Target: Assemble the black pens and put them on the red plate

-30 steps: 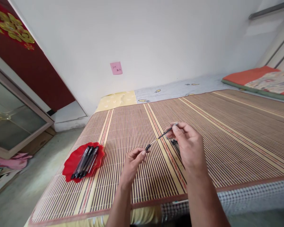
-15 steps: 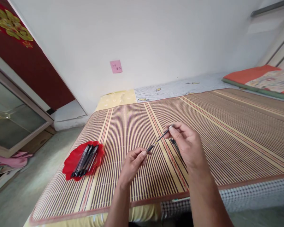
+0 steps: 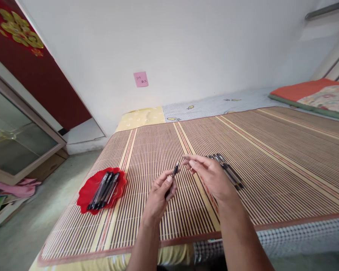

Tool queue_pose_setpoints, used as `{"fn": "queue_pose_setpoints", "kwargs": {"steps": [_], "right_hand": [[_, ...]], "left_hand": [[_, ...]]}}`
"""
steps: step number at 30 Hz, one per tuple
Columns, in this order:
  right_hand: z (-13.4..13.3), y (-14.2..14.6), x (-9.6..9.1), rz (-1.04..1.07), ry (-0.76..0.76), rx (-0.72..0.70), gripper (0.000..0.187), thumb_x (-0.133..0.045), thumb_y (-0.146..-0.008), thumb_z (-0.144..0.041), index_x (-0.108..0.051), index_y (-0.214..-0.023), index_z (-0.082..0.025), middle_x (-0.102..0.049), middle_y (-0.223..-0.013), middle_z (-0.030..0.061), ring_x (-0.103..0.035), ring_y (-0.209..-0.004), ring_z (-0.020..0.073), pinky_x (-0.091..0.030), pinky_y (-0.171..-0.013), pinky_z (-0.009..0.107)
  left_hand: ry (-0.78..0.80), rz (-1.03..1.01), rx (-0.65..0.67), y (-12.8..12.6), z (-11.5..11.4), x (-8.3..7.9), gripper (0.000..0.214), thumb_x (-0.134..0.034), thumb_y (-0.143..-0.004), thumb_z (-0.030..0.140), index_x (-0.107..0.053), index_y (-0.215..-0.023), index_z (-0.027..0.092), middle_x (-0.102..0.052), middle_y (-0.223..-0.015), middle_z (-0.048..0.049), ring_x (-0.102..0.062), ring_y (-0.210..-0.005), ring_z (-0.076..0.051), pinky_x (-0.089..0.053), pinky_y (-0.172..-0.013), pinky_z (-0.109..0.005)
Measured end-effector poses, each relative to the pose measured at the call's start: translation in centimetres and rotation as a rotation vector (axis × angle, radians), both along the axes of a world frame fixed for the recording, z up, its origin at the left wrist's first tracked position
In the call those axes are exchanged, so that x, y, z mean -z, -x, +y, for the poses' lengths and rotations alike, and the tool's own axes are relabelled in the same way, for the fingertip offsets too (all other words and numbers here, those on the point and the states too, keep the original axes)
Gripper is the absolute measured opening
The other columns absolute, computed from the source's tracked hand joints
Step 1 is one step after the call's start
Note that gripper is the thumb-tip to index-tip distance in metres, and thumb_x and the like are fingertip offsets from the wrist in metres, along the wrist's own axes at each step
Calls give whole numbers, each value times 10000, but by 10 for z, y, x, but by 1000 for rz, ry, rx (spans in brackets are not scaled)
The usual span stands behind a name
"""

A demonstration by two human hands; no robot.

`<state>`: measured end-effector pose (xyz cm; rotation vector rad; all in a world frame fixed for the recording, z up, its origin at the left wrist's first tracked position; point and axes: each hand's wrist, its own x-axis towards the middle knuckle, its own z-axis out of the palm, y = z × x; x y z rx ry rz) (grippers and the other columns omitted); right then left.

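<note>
My left hand is closed around a black pen, whose pointed tip sticks up past the thumb. Most of the pen's lower part is hidden in the palm. To the right of the tip, my right hand has its fingers loosely stretched and apart, with nothing visible in them. Beyond that hand, a few dark pens lie side by side on the striped mat, partly covered by the hand. Over on the left, a red scalloped dish holds several black pens with clear barrels.
The striped bamboo mat covers the bed. An orange and green folded quilt lies at the far right. A pink note is stuck to the white wall. At left stands a glass-fronted cabinet above the floor.
The thin rod between my hands no longer shows; my right hand has let go of its end. The pen in my left hand now points more upright. Pens on the mat have come into fuller view.
</note>
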<state>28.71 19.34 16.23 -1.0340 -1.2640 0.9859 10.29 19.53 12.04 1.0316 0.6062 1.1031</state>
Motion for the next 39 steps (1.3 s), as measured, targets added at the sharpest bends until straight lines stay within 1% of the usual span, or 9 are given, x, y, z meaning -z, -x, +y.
{"fn": "queue_pose_setpoints", "kwargs": {"steps": [8, 13, 19, 23, 26, 29, 33, 36, 39], "right_hand": [[3, 6, 1, 20, -6, -71, 189, -687, -869, -351, -787, -985, -241, -782, -999, 45, -703, -935, 187, -544, -878, 339], [4, 6, 3, 40, -18, -77, 114, -698, -854, -326, -752, -899, -237, -730, -864, 6, -674, -841, 166, -532, -817, 311], [6, 6, 6, 3, -33, -56, 206, -734, -850, -412, -674, -808, -220, -670, -763, -6, -632, -742, 162, -505, -741, 310], [4, 4, 4, -11, -34, -20, 251, -642, -921, -467, -719, -905, -228, -717, -894, 34, -664, -878, 191, -507, -834, 340], [2, 2, 1, -31, -43, -64, 196, -630, -916, -369, -752, -1006, -246, -749, -1042, 48, -676, -1037, 208, -495, -954, 365], [3, 2, 1, -32, -44, -93, 145, -668, -868, -326, -745, -954, -239, -747, -980, 32, -687, -973, 202, -512, -920, 358], [4, 2, 3, -23, -16, -55, 199, -712, -853, -421, -702, -858, -223, -719, -865, 21, -670, -846, 193, -521, -824, 341], [3, 1, 1, -52, -12, -39, 225, -655, -899, -445, -714, -901, -228, -729, -910, 34, -672, -912, 202, -510, -869, 348], [1, 1, -1, -66, -32, -90, 176, -638, -898, -376, -737, -955, -243, -746, -1000, 39, -676, -1003, 205, -498, -931, 353]], "left_hand": [[-42, 9, 87, -6, -2, 1, 251, -630, -989, 357, -681, -1117, 147, -440, -593, 77, -254, -486, -57, -175, -489, -230], [-57, 11, 90, -7, -2, 3, 239, -616, -998, 349, -672, -1106, 144, -432, -599, 76, -250, -491, -57, -158, -491, -235], [-56, 20, 84, -8, -1, 5, 257, -623, -990, 361, -665, -1116, 140, -430, -604, 75, -254, -494, -58, -147, -489, -236], [-52, 28, 75, -8, -1, 4, 256, -618, -994, 357, -667, -1115, 137, -431, -606, 75, -252, -491, -56, -153, -491, -238], [-50, 27, 75, -8, -2, 5, 250, -615, -997, 351, -669, -1121, 141, -434, -607, 74, -255, -493, -58, -158, -493, -238], [-48, 23, 82, -8, -2, 4, 247, -617, -997, 350, -672, -1121, 143, -425, -596, 77, -250, -492, -60, -157, -493, -238], [-42, 19, 101, -8, -1, 4, 237, -621, -998, 345, -680, -1116, 148, -426, -597, 77, -256, -492, -60, -174, -496, -236], [-40, 22, 95, -8, 0, 6, 232, -622, -999, 337, -682, -1124, 152, -438, -604, 73, -263, -491, -57, -174, -497, -237], [-38, 18, 78, -8, 0, 7, 236, -627, -995, 342, -681, -1124, 152, -442, -604, 73, -261, -491, -57, -168, -496, -238]]}}
